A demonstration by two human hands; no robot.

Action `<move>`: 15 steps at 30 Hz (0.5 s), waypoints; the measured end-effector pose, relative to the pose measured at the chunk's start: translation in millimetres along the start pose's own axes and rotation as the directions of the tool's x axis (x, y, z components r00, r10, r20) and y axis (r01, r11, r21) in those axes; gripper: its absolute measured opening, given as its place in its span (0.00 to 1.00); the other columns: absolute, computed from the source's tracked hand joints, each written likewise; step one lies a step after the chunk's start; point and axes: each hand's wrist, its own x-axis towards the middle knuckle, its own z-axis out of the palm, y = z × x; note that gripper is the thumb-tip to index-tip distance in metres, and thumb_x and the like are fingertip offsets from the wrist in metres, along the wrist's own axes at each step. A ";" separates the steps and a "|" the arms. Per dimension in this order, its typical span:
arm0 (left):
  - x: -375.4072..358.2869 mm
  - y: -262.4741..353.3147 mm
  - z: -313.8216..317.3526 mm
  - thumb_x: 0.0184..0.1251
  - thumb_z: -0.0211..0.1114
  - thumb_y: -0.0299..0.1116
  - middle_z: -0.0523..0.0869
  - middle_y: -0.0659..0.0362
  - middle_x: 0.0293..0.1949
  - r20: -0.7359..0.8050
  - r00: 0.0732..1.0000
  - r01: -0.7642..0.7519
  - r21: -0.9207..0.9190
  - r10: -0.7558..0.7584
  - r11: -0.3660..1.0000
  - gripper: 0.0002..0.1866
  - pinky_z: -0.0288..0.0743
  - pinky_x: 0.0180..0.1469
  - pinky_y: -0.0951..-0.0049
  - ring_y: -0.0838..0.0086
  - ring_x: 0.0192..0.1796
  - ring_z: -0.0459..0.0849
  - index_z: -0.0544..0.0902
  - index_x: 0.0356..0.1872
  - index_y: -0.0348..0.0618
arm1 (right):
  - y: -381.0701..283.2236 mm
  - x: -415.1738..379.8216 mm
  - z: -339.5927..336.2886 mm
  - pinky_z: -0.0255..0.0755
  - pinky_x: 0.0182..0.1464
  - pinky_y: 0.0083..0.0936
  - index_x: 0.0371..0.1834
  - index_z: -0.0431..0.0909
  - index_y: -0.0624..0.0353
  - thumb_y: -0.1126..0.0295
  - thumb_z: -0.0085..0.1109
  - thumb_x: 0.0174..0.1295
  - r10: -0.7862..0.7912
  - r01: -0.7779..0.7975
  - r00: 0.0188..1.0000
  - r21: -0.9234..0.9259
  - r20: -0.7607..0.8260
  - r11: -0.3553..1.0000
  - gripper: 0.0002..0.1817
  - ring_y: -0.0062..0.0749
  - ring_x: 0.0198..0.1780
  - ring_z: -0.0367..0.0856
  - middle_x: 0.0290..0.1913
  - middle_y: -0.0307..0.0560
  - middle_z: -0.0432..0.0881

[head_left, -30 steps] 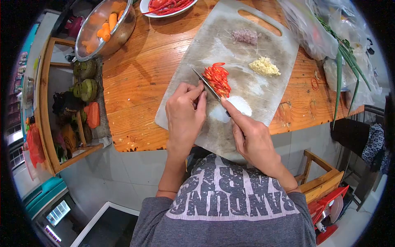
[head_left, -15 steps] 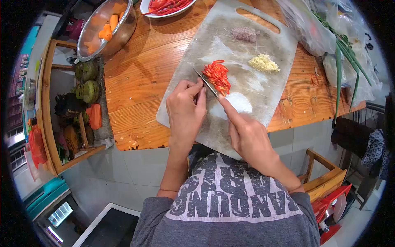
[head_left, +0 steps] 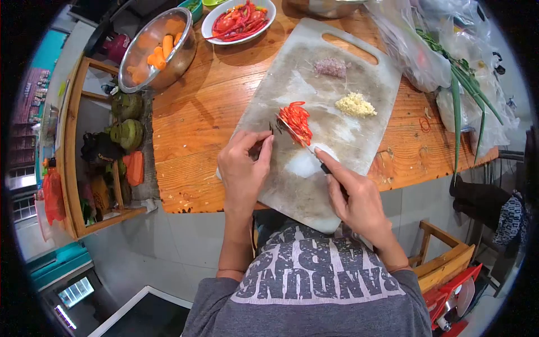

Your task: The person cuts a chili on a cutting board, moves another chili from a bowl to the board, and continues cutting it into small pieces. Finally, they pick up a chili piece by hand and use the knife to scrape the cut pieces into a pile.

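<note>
On the grey-white cutting board (head_left: 303, 202) lies a pile of sliced red chili (head_left: 296, 121). My right hand (head_left: 359, 205) grips a knife (head_left: 325, 168) by its dark handle, index finger stretched along it. The thin blade lies against the near left side of the chili. Just left of the blade, my left hand (head_left: 242, 174) has its thumb and index fingertips pinched together; anything between them is too small to make out. Farther up the board sit a heap of minced garlic (head_left: 356, 105) and a small mound of finely chopped purplish shallot (head_left: 331, 68).
A metal bowl (head_left: 132, 78) with carrot pieces and a white plate (head_left: 209, 25) of red chilies and tomatoes stand at the back left. Plastic bags (head_left: 432, 73) and green onions (head_left: 457, 106) lie right. The wooden table's (head_left: 191, 174) front edge is near me.
My left hand has drawn back from the blade, leftward and toward me. The right hand, with the knife, has shifted slightly right and nearer. The view has tilted, showing more of the table's back.
</note>
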 end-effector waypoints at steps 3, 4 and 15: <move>-0.2 5.9 -0.3 0.65 0.69 0.24 0.87 0.56 0.32 -0.065 0.998 -0.003 -0.052 0.000 0.999 0.05 0.75 0.36 0.74 0.72 0.32 0.84 0.89 0.39 0.36 | 11.1 3.5 -4.6 0.75 0.31 0.34 0.74 0.70 0.50 0.75 0.64 0.62 -0.070 0.070 0.995 -0.002 -0.071 0.998 0.34 0.41 0.26 0.82 0.30 0.54 0.84; 1.6 4.6 -0.4 0.63 0.69 0.22 0.86 0.56 0.34 -0.092 0.995 -0.052 -0.025 0.050 0.998 0.06 0.76 0.37 0.72 0.70 0.34 0.85 0.89 0.41 0.37 | 16.4 5.0 -5.7 0.74 0.30 0.30 0.74 0.70 0.52 0.75 0.65 0.61 -0.117 0.118 0.988 0.000 -0.101 0.993 0.34 0.37 0.23 0.81 0.27 0.53 0.83; -6.3 10.4 9.4 0.50 0.63 0.19 0.81 0.59 0.47 0.193 0.815 -0.579 0.290 0.546 0.762 0.31 0.67 0.60 0.59 0.61 0.54 0.76 0.85 0.60 0.53 | 52.6 31.4 -21.0 0.76 0.30 0.31 0.76 0.68 0.51 0.72 0.74 0.52 -0.322 0.290 0.920 -0.162 -0.222 0.943 0.43 0.36 0.27 0.85 0.33 0.48 0.86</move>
